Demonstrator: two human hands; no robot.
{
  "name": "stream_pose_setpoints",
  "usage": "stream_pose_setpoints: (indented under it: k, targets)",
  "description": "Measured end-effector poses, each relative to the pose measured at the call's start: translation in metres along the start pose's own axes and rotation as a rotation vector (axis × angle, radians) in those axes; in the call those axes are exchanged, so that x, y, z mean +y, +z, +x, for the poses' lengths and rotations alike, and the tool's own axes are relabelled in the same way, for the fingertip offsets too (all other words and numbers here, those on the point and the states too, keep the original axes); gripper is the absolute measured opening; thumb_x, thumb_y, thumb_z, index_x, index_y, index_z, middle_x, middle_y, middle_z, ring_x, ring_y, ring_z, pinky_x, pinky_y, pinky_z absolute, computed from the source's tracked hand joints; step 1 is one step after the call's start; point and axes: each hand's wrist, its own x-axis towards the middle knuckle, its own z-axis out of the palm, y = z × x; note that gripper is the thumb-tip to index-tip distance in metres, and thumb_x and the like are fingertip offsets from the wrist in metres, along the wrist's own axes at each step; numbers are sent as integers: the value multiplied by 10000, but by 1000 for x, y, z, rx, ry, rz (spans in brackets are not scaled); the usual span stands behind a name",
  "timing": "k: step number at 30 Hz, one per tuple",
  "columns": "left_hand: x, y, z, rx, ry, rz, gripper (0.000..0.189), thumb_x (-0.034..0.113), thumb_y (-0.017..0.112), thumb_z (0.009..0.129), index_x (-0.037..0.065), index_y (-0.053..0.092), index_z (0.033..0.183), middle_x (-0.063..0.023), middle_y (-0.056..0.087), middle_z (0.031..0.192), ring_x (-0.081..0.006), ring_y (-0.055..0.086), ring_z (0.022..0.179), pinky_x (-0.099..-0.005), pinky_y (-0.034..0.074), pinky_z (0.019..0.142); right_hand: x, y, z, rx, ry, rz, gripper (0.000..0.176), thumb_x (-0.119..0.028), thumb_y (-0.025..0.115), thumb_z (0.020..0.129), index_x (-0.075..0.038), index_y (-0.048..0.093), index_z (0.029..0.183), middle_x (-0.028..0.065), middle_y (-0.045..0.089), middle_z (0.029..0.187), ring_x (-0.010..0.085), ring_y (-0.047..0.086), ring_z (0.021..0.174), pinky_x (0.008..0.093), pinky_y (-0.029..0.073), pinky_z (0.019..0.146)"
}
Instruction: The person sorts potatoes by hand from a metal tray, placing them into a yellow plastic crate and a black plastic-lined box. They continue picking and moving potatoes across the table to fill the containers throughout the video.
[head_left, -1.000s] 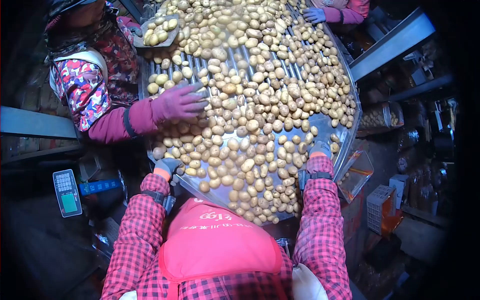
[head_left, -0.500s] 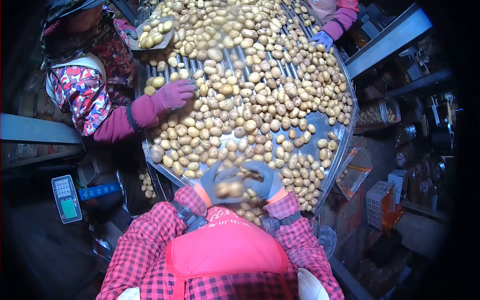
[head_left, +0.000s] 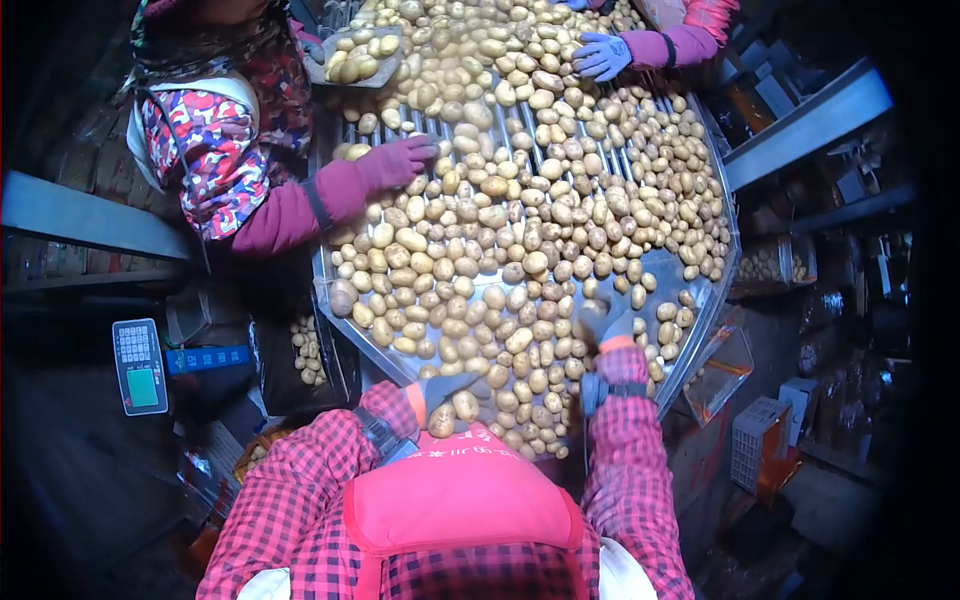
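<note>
At the near end of the sorting table (head_left: pixel 352 338), head view: a bed of metal rollers covered edge to edge with pale yellow potatoes (head_left: pixel 520 230), most of them touching their neighbours.

Left hand (head_left: pixel 443 392) – grey glove, orange cuff, red checked sleeve. It is at the table's near edge, close to the person's red apron. The fingers are curled round a potato (head_left: pixel 441 421), with a second one tucked against it.

Right hand (head_left: pixel 606 322) – same glove. It is laid down among the potatoes near the table's right rim, well apart from the left. It is blurred, so whether the fingers are spread or gripping cannot be told.

Co-worker, left side: patterned jacket, with a magenta gloved hand (head_left: pixel 398 160) lying flat on the potatoes at the left rim. A small tray (head_left: pixel 362 55) of potatoes sits at the table's far left corner.

Second co-worker, far right: pink sleeve and a blue gloved hand (head_left: pixel 603 55) with fingers spread over the heap.

Surroundings:
- a weighing-scale display (head_left: pixel 140 365) with keypad and green screen, lower left
- a dark bin (head_left: pixel 300 350) holding potatoes, just below the table's left rim
- a clear orange-tinted container (head_left: pixel 722 368), beside the right rim
- a white slatted crate (head_left: pixel 760 440), on the floor further right
</note>
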Motion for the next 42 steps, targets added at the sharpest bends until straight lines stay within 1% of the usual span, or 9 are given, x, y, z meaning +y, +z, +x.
stream_pose_setpoints:
  k: [5,14,21,24,27,29,33,36,42]
  targets:
    - [23,14,-10,64,-110,-341,583,480,335,1060,25,461,1402,-162,617,1289,-283,637,1131,-416,580,847,-149,32,-92,-766,-126,267,563,-295,829,736,-22,645,1194,175,650,1189,292,637,1090,373,513,950]
    - [12,-20,-77,306,194,-116,470,38,576,935,-11,446,1384,-217,641,1127,-307,670,946,-379,559,637,-122,97,-55,-218,-731,-666,641,-406,721,809,-124,540,1356,164,423,1473,366,388,1350,550,330,1094]
    - [-8,-148,-162,85,802,-630,246,314,467,986,105,579,919,-48,623,976,-252,586,933,-413,487,775,-57,48,-117,-105,-800,-650,549,-320,708,770,-102,575,1256,158,531,1284,385,497,1190,514,406,1028]
    - [-2,-166,-187,1187,428,-456,381,475,491,982,130,608,1094,-77,615,1075,-267,581,980,-456,508,824,-38,38,-135,-103,-690,-692,551,-328,711,769,-101,578,1253,166,539,1279,404,519,1185,522,432,987]
    - [8,-192,-157,1401,610,185,259,268,524,983,113,639,1155,-28,670,981,-265,649,895,-410,528,812,-26,44,-141,-56,-669,-715,562,-345,710,776,-105,574,1265,178,535,1284,429,526,1192,537,450,944]
    - [54,-107,-116,1229,612,1586,227,144,571,925,74,678,1112,-133,680,1012,-329,659,927,-424,526,847,-20,50,-145,-8,-669,-740,573,-358,706,787,-107,567,1283,188,533,1287,439,524,1196,547,455,924]
    - [71,-22,-23,1004,838,1875,325,282,695,770,121,676,1052,-172,590,1133,-381,529,1103,-502,419,942,-11,55,-142,25,-670,-729,597,-383,695,808,-110,550,1319,193,531,1294,445,524,1193,553,454,912]
    - [57,5,38,791,170,1878,391,316,698,756,121,659,1092,-179,552,1219,-405,494,1172,-508,380,1011,-14,54,-140,-3,-668,-715,604,-395,687,815,-109,549,1329,187,532,1297,445,526,1188,553,454,912]
    - [50,36,53,268,714,1881,360,300,650,778,93,662,1073,-180,579,1171,-345,556,1118,-506,436,948,-13,54,-134,-3,-640,-693,572,-414,684,802,-85,573,1257,188,531,1266,443,520,1183,559,454,892]
